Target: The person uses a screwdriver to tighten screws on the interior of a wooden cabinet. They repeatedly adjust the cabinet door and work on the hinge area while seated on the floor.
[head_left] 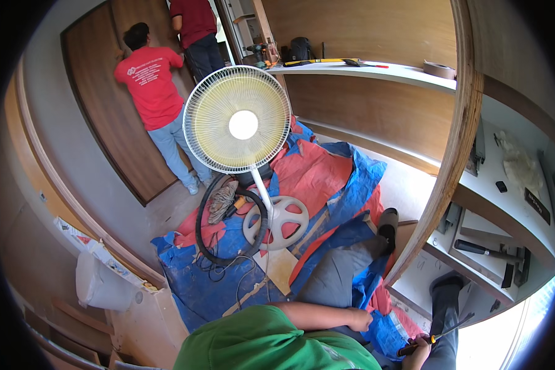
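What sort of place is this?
Probably a room being renovated or fitted out: blue-and-red tarps cover much of the floor, a power drill sits by a white shelf, and the wearer's right hand grips what looks like a screwdriver.

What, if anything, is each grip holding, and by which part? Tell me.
The right grip has a screwdriver by its handle; whether the left grip holds anything cannot be told.

Your shirt (246, 339) is green, your trousers (333, 277) are grey, your screwdriver (435, 338) is dark and yellow, the tarp (314, 166) is blue and red.
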A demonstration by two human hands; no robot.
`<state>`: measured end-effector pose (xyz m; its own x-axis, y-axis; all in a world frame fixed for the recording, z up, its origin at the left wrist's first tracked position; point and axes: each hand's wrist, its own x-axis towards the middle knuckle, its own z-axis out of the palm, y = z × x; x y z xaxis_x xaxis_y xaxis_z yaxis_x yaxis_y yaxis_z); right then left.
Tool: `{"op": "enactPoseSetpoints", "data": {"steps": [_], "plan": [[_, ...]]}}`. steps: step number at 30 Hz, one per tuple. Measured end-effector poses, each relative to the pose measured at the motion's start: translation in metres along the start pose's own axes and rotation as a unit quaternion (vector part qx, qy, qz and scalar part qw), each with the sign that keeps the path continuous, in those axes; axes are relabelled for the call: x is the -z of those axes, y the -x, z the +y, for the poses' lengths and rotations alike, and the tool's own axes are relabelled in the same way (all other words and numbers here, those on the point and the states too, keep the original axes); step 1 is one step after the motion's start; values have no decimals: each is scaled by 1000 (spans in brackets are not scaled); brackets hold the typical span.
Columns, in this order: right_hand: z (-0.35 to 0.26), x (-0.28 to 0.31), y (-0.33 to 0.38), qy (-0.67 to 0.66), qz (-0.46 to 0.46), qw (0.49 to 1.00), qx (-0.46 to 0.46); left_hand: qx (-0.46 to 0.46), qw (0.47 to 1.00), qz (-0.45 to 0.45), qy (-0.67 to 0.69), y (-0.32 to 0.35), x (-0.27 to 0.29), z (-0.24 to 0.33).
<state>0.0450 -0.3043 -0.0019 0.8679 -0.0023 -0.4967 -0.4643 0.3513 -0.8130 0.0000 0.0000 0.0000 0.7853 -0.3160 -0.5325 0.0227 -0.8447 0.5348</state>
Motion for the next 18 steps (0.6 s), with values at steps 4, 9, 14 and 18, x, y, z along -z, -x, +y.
{"op": "enactPoseSetpoints", "data": {"steps": [4, 9, 14, 18], "plan": [[-10, -14, 18, -20, -3, 1000, 13, 1, 1000, 0, -13, -1, -4, -1], [-17, -23, 23, -51, -3, 998, 37, -23, 999, 4, -25, -3, -1, -2], [-19, -26, 26, -46, 1, 998, 50, -41, 998, 29, -47, 1, -1, 3], [-25, -26, 32, -32, 4, 999, 18, -55, 996, 56, -44, 5, 1, 4]]}}
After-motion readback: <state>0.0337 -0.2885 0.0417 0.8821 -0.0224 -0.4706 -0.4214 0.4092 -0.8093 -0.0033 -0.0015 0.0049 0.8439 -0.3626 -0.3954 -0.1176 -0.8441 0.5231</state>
